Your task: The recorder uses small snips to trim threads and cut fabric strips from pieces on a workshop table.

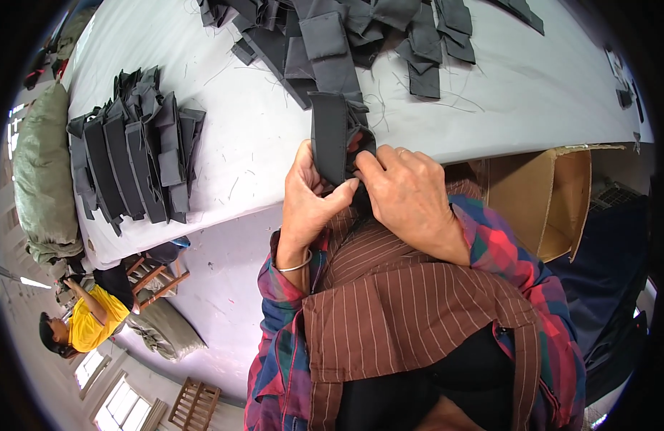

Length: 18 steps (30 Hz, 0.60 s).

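My left hand [308, 197] and my right hand [407, 194] both pinch the near end of a dark grey fabric strip [330, 133] at the front edge of the white table [533, 93]. The strip runs away from me toward a loose heap of the same grey pieces [361, 39] at the far middle of the table. My thumbs and fingertips meet at the strip's folded end. A thin bangle sits on my left wrist, and my sleeves are plaid.
A neat stack of grey fabric pieces [134, 161] lies at the table's left. Loose threads litter the tabletop. An open cardboard box [544, 201] stands at my right below the table. A person in yellow [84, 323] sits far left beside a stuffed green sack [41, 172].
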Each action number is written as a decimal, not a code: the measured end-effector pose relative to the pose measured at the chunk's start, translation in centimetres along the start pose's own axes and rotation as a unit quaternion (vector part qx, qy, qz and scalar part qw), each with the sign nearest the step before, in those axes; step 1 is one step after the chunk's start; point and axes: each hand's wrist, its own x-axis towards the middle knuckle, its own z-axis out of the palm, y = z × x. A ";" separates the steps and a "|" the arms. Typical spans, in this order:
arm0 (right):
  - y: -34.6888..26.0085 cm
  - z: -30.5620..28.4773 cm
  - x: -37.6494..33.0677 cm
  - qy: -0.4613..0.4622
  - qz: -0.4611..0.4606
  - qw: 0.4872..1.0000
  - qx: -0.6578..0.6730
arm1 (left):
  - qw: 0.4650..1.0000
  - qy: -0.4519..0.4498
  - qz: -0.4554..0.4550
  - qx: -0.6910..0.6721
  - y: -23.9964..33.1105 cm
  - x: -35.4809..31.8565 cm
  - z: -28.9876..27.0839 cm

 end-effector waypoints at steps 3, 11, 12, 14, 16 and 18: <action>0.1 0.3 -0.1 0.004 -0.002 1.000 -0.002 | 1.000 -0.001 -0.002 0.001 0.0 -0.1 0.0; 0.8 0.3 0.1 0.029 0.020 0.999 0.028 | 1.000 0.001 0.004 -0.006 -0.2 -0.2 -0.1; 1.0 -0.1 0.2 0.029 0.019 0.999 0.028 | 1.000 0.006 0.009 -0.012 -0.2 -0.2 -0.1; 1.4 -1.4 0.4 0.032 0.039 0.989 0.142 | 0.998 0.012 0.016 -0.054 -0.1 -0.3 -0.2; 1.7 -2.9 0.2 0.004 0.046 0.983 0.180 | 0.995 0.019 0.023 -0.094 0.2 -0.7 -0.5; 2.0 -4.0 0.0 0.011 0.026 0.954 0.299 | 0.994 0.034 0.026 -0.105 0.5 -1.7 -1.2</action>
